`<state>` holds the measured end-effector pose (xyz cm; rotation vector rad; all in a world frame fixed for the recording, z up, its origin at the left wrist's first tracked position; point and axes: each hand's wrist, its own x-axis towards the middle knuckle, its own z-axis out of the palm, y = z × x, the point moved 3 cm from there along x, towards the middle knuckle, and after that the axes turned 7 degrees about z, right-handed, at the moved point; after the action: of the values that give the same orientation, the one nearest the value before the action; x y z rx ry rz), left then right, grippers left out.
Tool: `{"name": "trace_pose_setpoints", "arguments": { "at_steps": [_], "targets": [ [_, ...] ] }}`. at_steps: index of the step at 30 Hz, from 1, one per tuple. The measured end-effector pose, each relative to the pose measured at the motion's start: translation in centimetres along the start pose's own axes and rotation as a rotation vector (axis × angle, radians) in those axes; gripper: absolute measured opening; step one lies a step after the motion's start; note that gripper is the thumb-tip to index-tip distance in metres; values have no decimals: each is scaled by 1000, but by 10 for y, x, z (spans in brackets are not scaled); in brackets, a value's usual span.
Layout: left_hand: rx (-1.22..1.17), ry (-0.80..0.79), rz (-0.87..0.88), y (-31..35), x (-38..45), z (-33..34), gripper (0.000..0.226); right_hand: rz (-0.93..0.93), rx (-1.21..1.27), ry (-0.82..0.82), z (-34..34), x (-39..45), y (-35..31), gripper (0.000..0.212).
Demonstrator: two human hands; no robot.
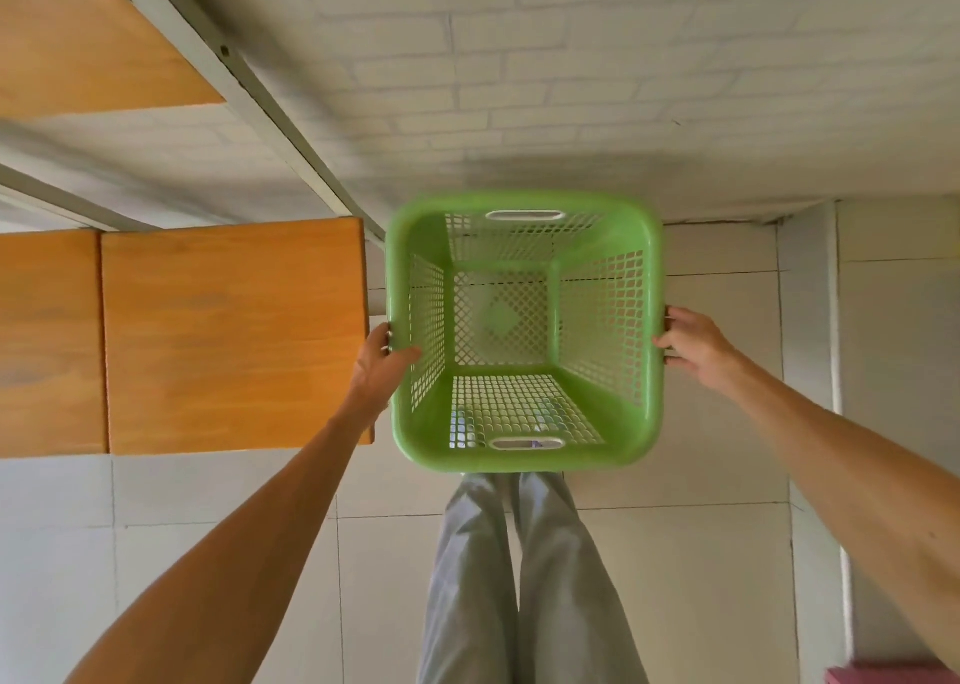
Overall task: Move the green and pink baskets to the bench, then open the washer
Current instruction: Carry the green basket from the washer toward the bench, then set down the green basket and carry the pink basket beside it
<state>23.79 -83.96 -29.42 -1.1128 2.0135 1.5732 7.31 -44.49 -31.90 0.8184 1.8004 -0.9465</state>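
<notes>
An empty green plastic basket [524, 454] with lattice walls hangs in the air in front of me, seen from above. My left hand [382, 358] grips its left rim, thumb inside the wall. My right hand [691, 343] grips its right rim. The wooden bench [228, 335] lies just left of the basket, its end edge close to my left hand. A pink corner, probably the pink basket [883, 675], shows at the bottom right edge of the view. The washer is out of sight.
A white brick wall [571, 85] stands right behind the basket. A white metal frame with an upper wooden shelf [88, 38] rises over the bench at the left. My legs in grey trousers [519, 579] stand on the pale tiled floor [701, 553].
</notes>
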Motion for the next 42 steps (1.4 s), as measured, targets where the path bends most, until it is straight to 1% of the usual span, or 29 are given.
{"name": "trace_pose_setpoints", "arguments": {
  "at_steps": [2, 5, 9, 12, 18, 19, 20, 21, 22, 23, 25, 26, 27, 29, 31, 32, 34, 36, 38, 42],
  "targets": [
    [1, -22, 19, -1, 7, -4, 39, -13, 19, -22, 4, 3, -5, 52],
    [22, -68, 23, -5, 14, -10, 60, -31, 9, -37, 13, 10, -13, 51],
    [39, -112, 58, 0, 18, -14, 79, -49, 18, -34, 19, 13, -21, 53],
    [23, -136, 98, 8, 15, -13, 69, -66, 33, -21, 18, 12, -28, 52],
    [-49, -172, 64, 5, 14, -10, 59, -92, -17, -19, 20, 12, -30, 54],
    [-57, -182, 44, 7, 13, -10, 64, -112, -41, -18, 22, 10, -31, 53],
    [-59, -194, 32, 7, 13, -11, 76, -136, -90, -7, 26, 6, -34, 52],
    [-44, -210, 34, 5, 13, -13, 92, -161, -168, 18, 30, -1, -36, 52],
    [-1, -230, 48, 9, 8, -13, 102, -186, -272, 49, 33, -12, -38, 54],
    [23, -242, 65, 19, 0, -13, 102, -204, -350, 77, 36, -27, -40, 58],
    [53, -221, 107, 44, -25, -15, 79, -246, -407, 64, 43, -63, -41, 64],
    [80, -203, 134, 56, -38, -17, 71, -265, -421, 58, 43, -83, -41, 66],
    [95, -200, 137, 73, -55, -22, 67, -275, -423, 55, 43, -102, -40, 67],
    [147, -240, 167, 104, -92, -33, 70, -277, -379, 47, 38, -156, -41, 64],
    [198, -270, 209, 121, -116, -42, 88, -269, -317, 98, 29, -212, -38, 57],
    [230, -297, 227, 131, -128, -43, 96, -241, -297, 126, 23, -236, -32, 59],
    [359, -325, 300, 162, -166, -37, 101, -185, -257, 170, 6, -278, -10, 67],
    [533, -345, 374, 192, -203, -25, 103, -168, -179, 219, -18, -306, 20, 72],
    [705, -402, 474, 214, -230, -4, 106, -162, -75, 272, -44, -335, 62, 69],
    [1032, -520, 698, 245, -270, 62, 101, -96, 96, 426, -95, -383, 156, 71]
  ]
}}
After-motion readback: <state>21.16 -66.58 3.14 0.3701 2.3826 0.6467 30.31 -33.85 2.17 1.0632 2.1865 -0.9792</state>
